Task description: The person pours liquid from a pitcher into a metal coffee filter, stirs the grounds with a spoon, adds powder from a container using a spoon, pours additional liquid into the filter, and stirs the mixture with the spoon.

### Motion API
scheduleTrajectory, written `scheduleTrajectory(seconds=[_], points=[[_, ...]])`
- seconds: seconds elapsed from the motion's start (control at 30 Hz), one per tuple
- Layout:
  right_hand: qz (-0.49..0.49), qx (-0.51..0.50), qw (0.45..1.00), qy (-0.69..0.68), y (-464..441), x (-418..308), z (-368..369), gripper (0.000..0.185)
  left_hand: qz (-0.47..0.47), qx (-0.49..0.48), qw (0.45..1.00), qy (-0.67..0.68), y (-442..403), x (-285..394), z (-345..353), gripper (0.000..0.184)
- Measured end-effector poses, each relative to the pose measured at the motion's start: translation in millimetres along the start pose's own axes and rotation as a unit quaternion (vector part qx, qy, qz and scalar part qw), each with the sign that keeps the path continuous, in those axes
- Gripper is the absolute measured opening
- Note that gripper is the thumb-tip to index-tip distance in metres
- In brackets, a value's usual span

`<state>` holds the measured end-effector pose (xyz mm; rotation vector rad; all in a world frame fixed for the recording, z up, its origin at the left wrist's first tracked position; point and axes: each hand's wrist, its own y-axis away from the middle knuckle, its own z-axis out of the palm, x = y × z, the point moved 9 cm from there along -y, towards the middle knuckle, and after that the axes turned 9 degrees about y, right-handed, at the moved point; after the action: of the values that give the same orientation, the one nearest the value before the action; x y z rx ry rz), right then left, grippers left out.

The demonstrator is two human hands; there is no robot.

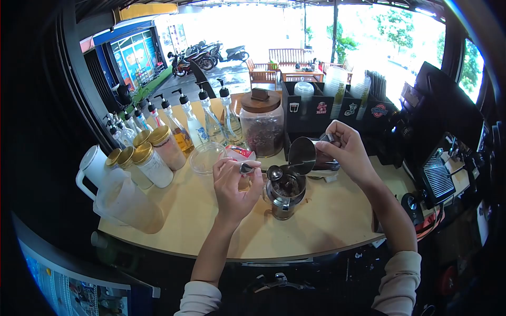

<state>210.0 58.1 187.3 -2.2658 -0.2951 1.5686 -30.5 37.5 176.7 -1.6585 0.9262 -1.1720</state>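
My left hand [235,187] is closed around the handle of a small metal spoon [274,173]. The spoon's bowl is over the rim of a metal cup [285,203] on the counter, which has dark contents inside. With my right hand [345,152] I grip a metal pitcher [302,152], tipped so its mouth faces left and down, just above the cup. Whether liquid is running from it I cannot tell. Behind my left hand lie a clear round lid or dish [206,158] and a red and white packet [241,152].
Several pump bottles [190,124] and gold-lidded jars [154,162] line the counter's left side, near a plastic jug [132,203]. A wooden-lidded glass jar [262,129] stands behind the cup. The black organizer [332,113] holds plastic cups. Dark equipment [437,174] is on the right.
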Motion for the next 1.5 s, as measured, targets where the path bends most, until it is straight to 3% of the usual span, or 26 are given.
scheduleTrajectory(seconds=[0.87, 1.5], points=[[-0.013, 0.038, 0.997, 0.067, 3, -4, -24, 0.023, -0.01, -0.004, 1.0, 0.003, 5, 1, 4, 0.009], [-0.023, 0.028, 0.998, 0.045, 6, -17, -16, 0.024, -0.012, -0.007, 1.0, 0.002, 7, 4, 4, 0.009]])
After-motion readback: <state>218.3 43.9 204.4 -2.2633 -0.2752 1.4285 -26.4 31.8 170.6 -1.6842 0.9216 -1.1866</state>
